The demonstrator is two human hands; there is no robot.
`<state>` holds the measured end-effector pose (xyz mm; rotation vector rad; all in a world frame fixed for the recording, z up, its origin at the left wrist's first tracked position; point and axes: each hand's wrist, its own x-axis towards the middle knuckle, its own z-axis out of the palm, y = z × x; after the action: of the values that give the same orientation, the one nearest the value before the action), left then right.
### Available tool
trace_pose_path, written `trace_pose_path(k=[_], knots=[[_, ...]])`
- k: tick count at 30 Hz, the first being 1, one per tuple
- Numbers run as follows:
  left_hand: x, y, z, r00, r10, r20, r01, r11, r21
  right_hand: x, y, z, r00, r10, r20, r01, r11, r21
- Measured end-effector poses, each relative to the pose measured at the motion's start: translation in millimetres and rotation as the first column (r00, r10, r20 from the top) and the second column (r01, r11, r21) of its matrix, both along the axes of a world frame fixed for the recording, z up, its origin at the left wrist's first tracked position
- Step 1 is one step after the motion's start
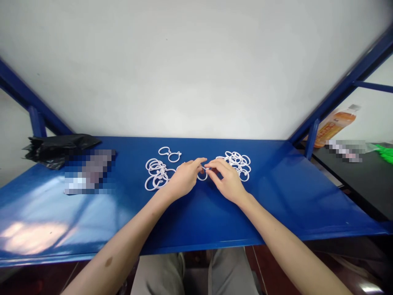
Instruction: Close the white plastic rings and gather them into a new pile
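Between my two hands, just above or on the blue tabletop (202,221), is a white plastic shower curtain ring (202,179). Thumb and fingers of my left hand (184,178) pinch its left side. My right hand (227,178) pinches the ring's upper right, the fingertips of both hands close together. Beside my left hand lies a loose pile of similar white rings (157,177). Another pile of white rings (242,168) lies just beyond my right hand, which partly hides it. Two more rings (174,157) lie farther back, behind the left pile.
At the left are a black plastic bag (61,147) and a blurred flat object (92,172). A white wall (184,73) rises behind the table. On the right, past a blue frame post (312,139), an orange drink bottle (336,125) and something green (385,152) rest on a black surface.
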<state>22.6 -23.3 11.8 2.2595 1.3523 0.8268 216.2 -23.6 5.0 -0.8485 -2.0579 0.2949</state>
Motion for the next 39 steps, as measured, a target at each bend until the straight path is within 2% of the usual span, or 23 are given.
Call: trace_pose_path(k=[5, 8, 11, 14, 19, 26, 30, 35, 39], knots=[[-1, 4, -1.2, 0.999, 0.031, -0.039, -0.027, 0.996, 0.090, 5, 8, -3.7, 0.997, -0.001, 0.079, 0.000, 1.000, 0.014], [-9, 12, -0.6, 0.982, 0.158, -0.100, -0.133, 0.967, 0.217, 18, 20, -4.0, 0.982, -0.162, 0.100, 0.158, 0.986, 0.051], [-22, 20, -2.1, 0.904, 0.365, -0.220, -0.294, 0.908, 0.298, 38, 35, -4.0, 0.923, -0.367, 0.111, 0.360, 0.929, 0.083], [-32, 25, -6.4, 0.816, 0.460, -0.351, -0.376, 0.883, 0.281, 57, 47, -6.1, 0.869, -0.477, 0.129, 0.469, 0.878, 0.092], [-36, 26, -9.9, 0.771, 0.426, -0.474, -0.375, 0.905, 0.202, 65, 54, -11.5, 0.853, -0.491, 0.179, 0.491, 0.870, 0.043], [-39, 25, -8.7, 0.802, 0.386, -0.456, -0.344, 0.922, 0.175, 59, 49, -6.9, 0.854, -0.505, 0.124, 0.498, 0.863, 0.087], [-39, 26, -11.1, 0.826, 0.396, -0.402, -0.340, 0.918, 0.205, 56, 46, -5.3, 0.868, -0.483, 0.113, 0.474, 0.875, 0.095], [-34, 26, -7.8, 0.852, 0.457, -0.254, -0.401, 0.883, 0.244, 53, 45, -5.8, 0.882, -0.455, 0.120, 0.449, 0.890, 0.077], [-28, 23, -0.9, 0.889, 0.449, -0.090, -0.431, 0.887, 0.168, 53, 43, -8.2, 0.883, -0.455, 0.115, 0.450, 0.890, 0.071]])
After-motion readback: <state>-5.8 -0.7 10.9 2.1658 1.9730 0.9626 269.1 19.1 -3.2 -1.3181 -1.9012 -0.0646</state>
